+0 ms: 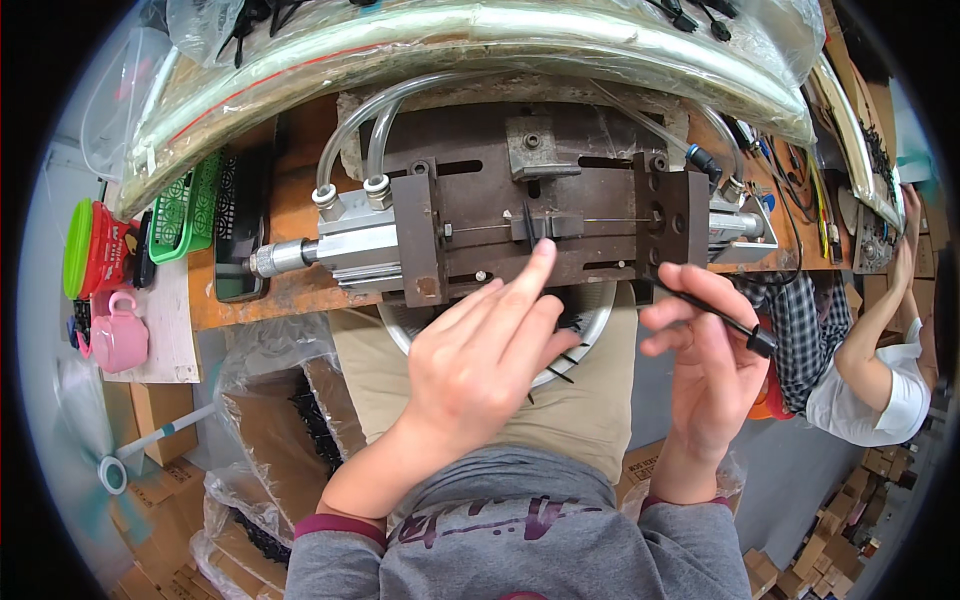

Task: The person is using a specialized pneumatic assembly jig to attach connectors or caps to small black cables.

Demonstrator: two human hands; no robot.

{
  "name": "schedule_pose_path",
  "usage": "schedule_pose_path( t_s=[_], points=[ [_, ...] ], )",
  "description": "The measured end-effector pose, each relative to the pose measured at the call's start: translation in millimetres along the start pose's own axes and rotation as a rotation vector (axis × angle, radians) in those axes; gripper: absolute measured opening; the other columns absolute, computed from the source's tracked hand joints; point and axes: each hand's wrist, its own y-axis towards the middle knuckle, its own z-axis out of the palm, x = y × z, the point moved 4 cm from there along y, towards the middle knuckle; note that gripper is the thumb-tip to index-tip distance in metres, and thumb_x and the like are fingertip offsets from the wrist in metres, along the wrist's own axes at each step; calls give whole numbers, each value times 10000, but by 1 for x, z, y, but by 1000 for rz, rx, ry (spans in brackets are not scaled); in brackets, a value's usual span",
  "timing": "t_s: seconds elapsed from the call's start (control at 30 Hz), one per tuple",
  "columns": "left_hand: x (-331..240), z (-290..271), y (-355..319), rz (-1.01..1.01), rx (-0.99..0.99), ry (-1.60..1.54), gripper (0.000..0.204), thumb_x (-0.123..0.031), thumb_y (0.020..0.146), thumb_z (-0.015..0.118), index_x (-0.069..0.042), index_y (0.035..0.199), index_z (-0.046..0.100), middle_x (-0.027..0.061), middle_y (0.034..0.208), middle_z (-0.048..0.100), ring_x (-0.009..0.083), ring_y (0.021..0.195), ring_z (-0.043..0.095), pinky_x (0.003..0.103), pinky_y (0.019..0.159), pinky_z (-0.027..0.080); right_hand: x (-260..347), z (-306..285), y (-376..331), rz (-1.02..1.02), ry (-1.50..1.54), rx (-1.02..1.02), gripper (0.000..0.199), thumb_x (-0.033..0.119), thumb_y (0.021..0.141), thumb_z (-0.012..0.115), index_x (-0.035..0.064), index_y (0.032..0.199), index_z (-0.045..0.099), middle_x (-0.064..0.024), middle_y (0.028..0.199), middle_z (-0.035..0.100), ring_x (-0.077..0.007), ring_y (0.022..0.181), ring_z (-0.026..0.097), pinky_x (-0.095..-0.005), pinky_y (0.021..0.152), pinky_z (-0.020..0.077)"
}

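Pink mug, basket, left fingers before tub

We see a bright picture with soft, even light and only faint shadows. The clear plastic wrap across the top shines in white streaks, and the silver cylinder on the left glints too. The dark metal plate looks dull. We see the left hand and right hand clearly. Near the rim, straight things look bent, the fan is smeary, and the corners go black.
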Motion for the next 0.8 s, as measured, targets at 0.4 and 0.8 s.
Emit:
schedule_pose_path(
  t_s=[0.4,0.8],
  points=[
    [-1,9,1,59,-30,104,330,-151,618,842,-1,866,684,174,1168,686,248,737,692,302,663,570,0,1,0,30,207,61,970,691,970,168,-151,1429,316,-350,1377,458,-415,1189,583,-430,957,511],
    [0,6,12,31,86,217,280,-219,695,818,-56,884,693,118,1201,685,158,597,636,267,560,505,9,2,-1,-142,-107,136,407,-83,700,775,-35,1062,596,-286,1242,579,-306,1018,684,-390,876,567]
  ],
)
